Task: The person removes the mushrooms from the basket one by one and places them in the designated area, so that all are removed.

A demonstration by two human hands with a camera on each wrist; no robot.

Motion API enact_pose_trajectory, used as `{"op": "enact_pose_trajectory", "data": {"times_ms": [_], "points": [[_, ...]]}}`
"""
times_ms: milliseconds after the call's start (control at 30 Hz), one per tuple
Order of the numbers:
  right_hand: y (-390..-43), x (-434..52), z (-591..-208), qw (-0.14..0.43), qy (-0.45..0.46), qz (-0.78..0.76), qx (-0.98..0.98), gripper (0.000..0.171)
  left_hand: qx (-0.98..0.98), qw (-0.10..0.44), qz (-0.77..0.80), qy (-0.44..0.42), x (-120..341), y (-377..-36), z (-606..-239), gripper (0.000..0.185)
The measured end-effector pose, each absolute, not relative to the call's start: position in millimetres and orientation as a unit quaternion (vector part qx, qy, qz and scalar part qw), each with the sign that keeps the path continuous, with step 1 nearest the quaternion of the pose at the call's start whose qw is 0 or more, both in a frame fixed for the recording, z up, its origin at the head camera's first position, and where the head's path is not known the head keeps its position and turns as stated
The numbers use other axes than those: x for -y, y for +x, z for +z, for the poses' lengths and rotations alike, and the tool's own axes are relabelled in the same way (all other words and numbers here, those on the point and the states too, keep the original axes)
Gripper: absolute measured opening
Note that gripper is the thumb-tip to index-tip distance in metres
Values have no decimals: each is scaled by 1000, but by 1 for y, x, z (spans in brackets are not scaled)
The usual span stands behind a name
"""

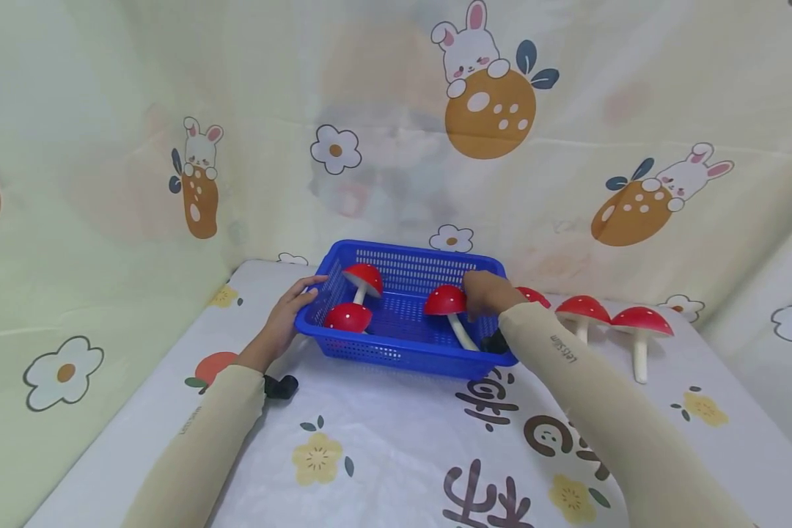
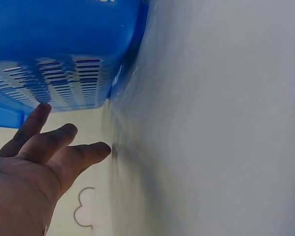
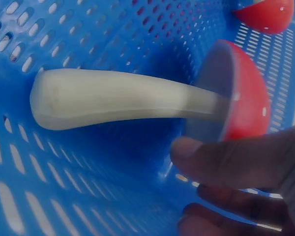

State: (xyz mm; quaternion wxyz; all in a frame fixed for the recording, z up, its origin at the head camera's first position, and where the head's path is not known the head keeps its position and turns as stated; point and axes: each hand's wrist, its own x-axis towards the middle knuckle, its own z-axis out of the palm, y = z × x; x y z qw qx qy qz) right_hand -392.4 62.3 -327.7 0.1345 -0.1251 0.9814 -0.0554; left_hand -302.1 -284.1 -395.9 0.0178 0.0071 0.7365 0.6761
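A blue slotted basket (image 1: 396, 350) sits on the table. My right hand (image 1: 485, 293) reaches into it from the right and holds the red cap of a white-stemmed mushroom (image 1: 446, 301). Up close, the mushroom (image 3: 118, 98) lies on the basket floor (image 3: 88, 196) with my fingers (image 3: 226, 162) at its cap. Two more red mushrooms (image 1: 363, 279) (image 1: 347, 317) lie in the basket's left half. My left hand (image 1: 290, 308) rests with straight fingers against the basket's left wall. In the left wrist view, the fingers (image 2: 54, 147) spread below the basket (image 2: 64, 59).
Three red mushrooms (image 1: 533, 295) (image 1: 582, 309) (image 1: 640, 323) stand in a row on the table right of the basket. A cartoon-print cloth covers the table (image 1: 383, 455) and hangs as a backdrop close behind the basket.
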Motion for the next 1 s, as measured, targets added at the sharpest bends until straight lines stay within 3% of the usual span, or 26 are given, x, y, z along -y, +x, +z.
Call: {"op": "enact_pose_trajectory", "data": {"times_ms": [133,433,700,1000], "points": [[-390,-64,-331,113,-134,-58,-983,47,-737,18,676,12,283,-302,-396,44],[-395,-68,-340,75,-180,-112,-974,49,-743,12,669,7,283,-303,-397,44],[-403,-68,-346,6,-212,-144,-966,33,-740,14,672,9,284,-303,-398,44],[-404,-64,-346,-40,-222,-159,-961,28,-739,14,674,10,284,-303,-397,44]]}}
